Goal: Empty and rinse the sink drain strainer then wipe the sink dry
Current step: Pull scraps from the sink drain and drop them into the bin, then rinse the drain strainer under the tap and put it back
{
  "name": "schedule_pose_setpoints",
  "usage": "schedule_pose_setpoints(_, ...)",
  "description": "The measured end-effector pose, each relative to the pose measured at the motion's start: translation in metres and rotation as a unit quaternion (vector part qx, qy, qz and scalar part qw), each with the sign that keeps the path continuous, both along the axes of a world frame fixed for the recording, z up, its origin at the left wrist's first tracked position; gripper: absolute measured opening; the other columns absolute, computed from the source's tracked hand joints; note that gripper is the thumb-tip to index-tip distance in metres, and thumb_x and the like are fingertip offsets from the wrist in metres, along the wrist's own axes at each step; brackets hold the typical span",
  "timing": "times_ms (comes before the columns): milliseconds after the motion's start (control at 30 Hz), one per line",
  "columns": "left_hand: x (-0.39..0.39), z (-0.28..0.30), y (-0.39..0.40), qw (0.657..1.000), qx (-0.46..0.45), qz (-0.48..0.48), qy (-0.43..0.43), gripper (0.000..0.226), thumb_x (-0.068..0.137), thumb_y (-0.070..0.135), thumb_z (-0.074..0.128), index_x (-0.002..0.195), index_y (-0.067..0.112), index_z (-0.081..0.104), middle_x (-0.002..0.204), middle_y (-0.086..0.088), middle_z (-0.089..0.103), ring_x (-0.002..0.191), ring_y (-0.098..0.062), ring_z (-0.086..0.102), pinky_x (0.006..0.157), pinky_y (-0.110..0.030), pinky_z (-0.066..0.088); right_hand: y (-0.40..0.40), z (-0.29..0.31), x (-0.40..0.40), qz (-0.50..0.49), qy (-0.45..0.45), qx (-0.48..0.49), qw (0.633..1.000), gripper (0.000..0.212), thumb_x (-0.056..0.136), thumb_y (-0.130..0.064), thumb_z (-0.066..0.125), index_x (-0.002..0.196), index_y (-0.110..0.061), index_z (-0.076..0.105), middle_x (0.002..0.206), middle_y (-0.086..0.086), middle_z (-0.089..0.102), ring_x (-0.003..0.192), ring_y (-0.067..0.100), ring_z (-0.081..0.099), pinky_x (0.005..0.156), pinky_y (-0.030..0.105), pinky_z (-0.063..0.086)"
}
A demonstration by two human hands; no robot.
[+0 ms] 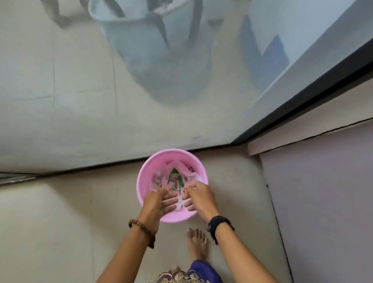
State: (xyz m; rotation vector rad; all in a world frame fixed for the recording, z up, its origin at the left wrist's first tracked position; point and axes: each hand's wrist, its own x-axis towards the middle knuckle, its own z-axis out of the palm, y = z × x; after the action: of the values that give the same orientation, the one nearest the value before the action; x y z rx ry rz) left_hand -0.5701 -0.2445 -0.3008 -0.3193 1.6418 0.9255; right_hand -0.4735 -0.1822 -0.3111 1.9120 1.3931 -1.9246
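A pink waste bin (141,183) stands on the tiled floor against a glass door. Inside it lie a white liner, green and red wrappers (175,177) and other scraps. Over the bin's near side hangs a white slotted drain strainer (179,201). My left hand (154,201) grips its left edge and my right hand (200,196) grips its right edge. Fingers of both hands show under the strainer through its slots. No sink is in view.
The glass door (116,103) with a black frame (297,101) runs behind the bin; a grey bucket (158,41) stands beyond it. A lavender cabinet side (333,210) rises at the right. My bare foot (197,241) stands just behind the bin.
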Motion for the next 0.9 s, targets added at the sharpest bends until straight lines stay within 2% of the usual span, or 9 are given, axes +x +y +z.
schedule_pose_setpoints(100,0.015,0.091,0.015,0.996,0.031,0.055,-0.061,0.012,0.090,0.009,0.050,0.085,0.006,0.060,0.060,-0.002,0.059,0.045,-0.010,0.053,0.034,-0.014,0.041,0.003,0.098,0.018,-0.132,0.086,-0.032,0.987,0.019,0.088,-0.006,0.047,0.076,-0.013,0.060,0.063,0.002,0.055,0.045,0.011,0.047,0.040,0.017,0.039)
schedule_pose_setpoints(200,0.033,0.193,0.042,0.989,0.092,0.032,-0.113,0.015,0.088,0.010,0.051,0.075,0.009,0.059,0.040,0.005,0.053,0.026,-0.005,0.040,0.028,-0.011,0.030,0.009,0.202,0.041,-0.227,0.166,-0.027,0.959,0.021,0.088,-0.006,0.048,0.073,-0.013,0.060,0.054,-0.002,0.052,0.039,0.008,0.045,0.040,0.017,0.037)
schedule_pose_setpoints(300,0.060,0.303,0.065,0.972,0.189,-0.037,-0.137,0.011,0.088,0.012,0.050,0.081,0.012,0.058,0.041,0.006,0.047,0.028,-0.005,0.037,0.029,-0.013,0.027,0.014,0.305,0.076,-0.295,0.247,0.003,0.923,0.021,0.090,-0.008,0.047,0.077,-0.013,0.062,0.048,-0.006,0.052,0.040,0.007,0.046,0.042,0.017,0.038)
schedule_pose_setpoints(500,0.157,0.474,0.058,0.916,0.318,-0.169,-0.179,0.016,0.087,0.016,0.050,0.075,0.010,0.059,0.047,0.002,0.046,0.039,-0.010,0.038,0.044,-0.021,0.038,-0.004,0.471,0.167,-0.376,0.362,0.105,0.847,0.020,0.089,-0.015,0.048,0.077,-0.017,0.064,0.063,-0.001,0.052,0.053,0.011,0.047,0.051,0.022,0.036)
schedule_pose_setpoints(567,0.195,0.508,0.049,0.899,0.344,-0.187,-0.194,0.027,0.087,0.015,0.050,0.065,0.011,0.065,0.043,0.004,0.049,0.035,-0.007,0.041,0.039,-0.016,0.040,-0.015,0.505,0.200,-0.403,0.360,0.141,0.829,0.018,0.088,-0.016,0.049,0.080,-0.017,0.066,0.073,0.004,0.052,0.059,0.014,0.046,0.056,0.025,0.034)
schedule_pose_setpoints(667,0.261,0.549,0.040,0.878,0.364,-0.238,-0.198,0.023,0.089,0.014,0.047,0.073,0.011,0.063,0.041,0.004,0.053,0.033,-0.004,0.046,0.035,-0.013,0.040,-0.033,0.544,0.259,-0.458,0.331,0.209,0.798,0.019,0.089,-0.016,0.049,0.085,-0.016,0.068,0.072,0.005,0.058,0.054,0.012,0.053,0.055,0.024,0.039)
schedule_pose_setpoints(767,0.327,0.565,0.041,0.860,0.361,-0.309,-0.187,0.024,0.090,0.017,0.046,0.072,0.011,0.061,0.043,0.004,0.057,0.038,-0.005,0.053,0.041,-0.016,0.044,-0.045,0.566,0.315,-0.508,0.274,0.268,0.771,0.021,0.090,-0.018,0.049,0.082,-0.015,0.069,0.060,-0.002,0.065,0.047,0.006,0.056,0.050,0.019,0.045)
schedule_pose_setpoints(833,0.377,0.567,0.046,0.849,0.344,-0.349,-0.196,0.026,0.092,0.018,0.046,0.071,0.012,0.060,0.045,0.003,0.059,0.040,-0.007,0.055,0.044,-0.018,0.046,-0.048,0.571,0.359,-0.536,0.229,0.303,0.754,0.020,0.090,-0.017,0.049,0.081,-0.017,0.067,0.060,-0.004,0.064,0.048,0.005,0.056,0.050,0.020,0.043)
schedule_pose_setpoints(900,0.425,0.565,0.054,0.842,0.332,-0.367,-0.216,0.030,0.093,0.013,0.041,0.068,0.011,0.056,0.040,0.003,0.058,0.034,-0.007,0.052,0.037,-0.014,0.041,-0.048,0.572,0.401,-0.559,0.179,0.320,0.743,0.019,0.091,-0.016,0.048,0.081,-0.017,0.065,0.062,-0.002,0.061,0.048,0.007,0.053,0.049,0.021,0.040)
